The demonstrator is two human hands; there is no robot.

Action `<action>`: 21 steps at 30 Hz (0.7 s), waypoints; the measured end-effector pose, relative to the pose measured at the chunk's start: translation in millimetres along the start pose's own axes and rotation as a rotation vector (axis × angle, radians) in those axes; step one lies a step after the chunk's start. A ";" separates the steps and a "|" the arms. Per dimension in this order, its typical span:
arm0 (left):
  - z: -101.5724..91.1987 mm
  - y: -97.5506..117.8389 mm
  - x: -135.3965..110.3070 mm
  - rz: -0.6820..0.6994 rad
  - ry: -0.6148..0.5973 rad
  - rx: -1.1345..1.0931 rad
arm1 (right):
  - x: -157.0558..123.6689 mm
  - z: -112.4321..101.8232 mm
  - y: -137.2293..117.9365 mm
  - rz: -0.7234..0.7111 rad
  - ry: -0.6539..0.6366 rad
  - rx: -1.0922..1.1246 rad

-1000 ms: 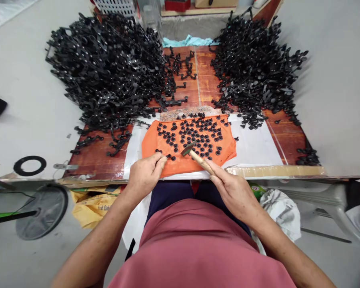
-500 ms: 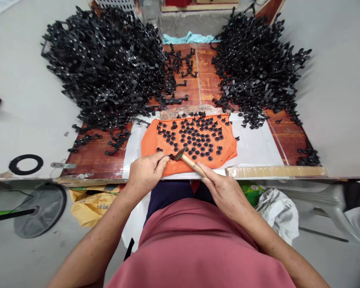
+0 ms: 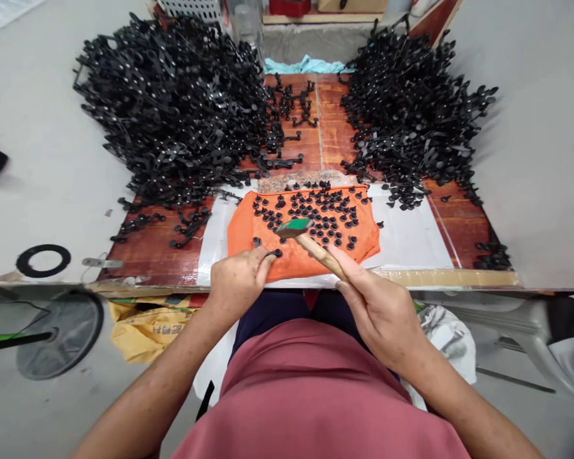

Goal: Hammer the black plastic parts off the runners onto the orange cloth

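1. At the far left, a flat black ring (image 3: 43, 261) lies on a pale surface, near the bench's (image 3: 332, 118) front edge.
2. Next comes the left heap (image 3: 172, 108) of black jointed parts, piled high on the bench, with a few strays along its near side.
3. The left hand (image 3: 236, 277) lies over the near left portion of the orange cloth (image 3: 242, 226). Its fingers (image 3: 263, 257) are pinched narrow around a black part (image 3: 278, 253); the round end pokes out just to the right of the fingertips, and the rest is hidden by the hand. Another small black end shows just above the index finger; whether it belongs to the same part, I cannot tell.
4. Across the cloth stand many black studs (image 3: 338, 242), mostly beyond the fingertips and to their right.
5. The hammer (image 3: 316, 252) slants up and leftward above the studs. Its green-sided head is beyond and slightly right of the held part, with a gap showing between them.
6. The right hand (image 3: 377, 312) has its fingers wrapped closely around the hammer's wooden handle, thumb along it, well apart from the left fingertips.
7. At the right, a second heap (image 3: 411, 115) of black parts rests on the bench.
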State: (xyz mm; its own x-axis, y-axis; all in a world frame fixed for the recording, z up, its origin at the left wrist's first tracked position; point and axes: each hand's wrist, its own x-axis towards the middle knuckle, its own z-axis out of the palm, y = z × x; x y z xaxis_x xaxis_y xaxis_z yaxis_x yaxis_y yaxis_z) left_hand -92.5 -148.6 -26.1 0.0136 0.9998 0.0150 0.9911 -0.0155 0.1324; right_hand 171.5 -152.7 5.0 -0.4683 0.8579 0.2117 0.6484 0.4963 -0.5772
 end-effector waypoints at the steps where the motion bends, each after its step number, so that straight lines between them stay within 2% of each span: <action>1: 1.4 0.3 -0.8 0.000 0.007 0.005 | 0.0 3.2 0.2 -0.013 -0.012 -0.026; 5: 4.7 0.2 -3.2 0.004 0.010 0.022 | -1.8 15.3 4.0 -0.002 -0.150 -0.153; 9: 0.7 -0.9 -1.2 -0.002 -0.041 0.001 | -4.1 14.3 3.8 -0.007 -0.018 -0.065; 10: -1.2 -1.0 0.1 -0.006 -0.059 -0.003 | -3.2 13.4 2.9 -0.008 -0.018 -0.085; 15: -10.1 0.5 5.8 -0.014 -0.135 -0.013 | 8.4 8.1 -1.9 0.058 -0.245 -0.225; 18: -11.8 1.8 6.3 -0.025 -0.151 -0.028 | 10.1 5.7 -2.3 0.057 -0.173 -0.114; 21: -11.6 1.8 5.9 -0.032 -0.149 -0.016 | 7.3 9.0 0.0 0.070 -0.155 -0.167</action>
State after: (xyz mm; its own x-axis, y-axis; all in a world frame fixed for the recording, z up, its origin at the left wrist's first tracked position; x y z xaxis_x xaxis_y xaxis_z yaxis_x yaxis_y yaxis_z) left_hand -92.2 -142.9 -14.2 0.0027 0.9906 -0.1366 0.9891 0.0175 0.1461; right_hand 162.7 -147.7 -0.6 -0.4969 0.8666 0.0449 0.7668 0.4628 -0.4448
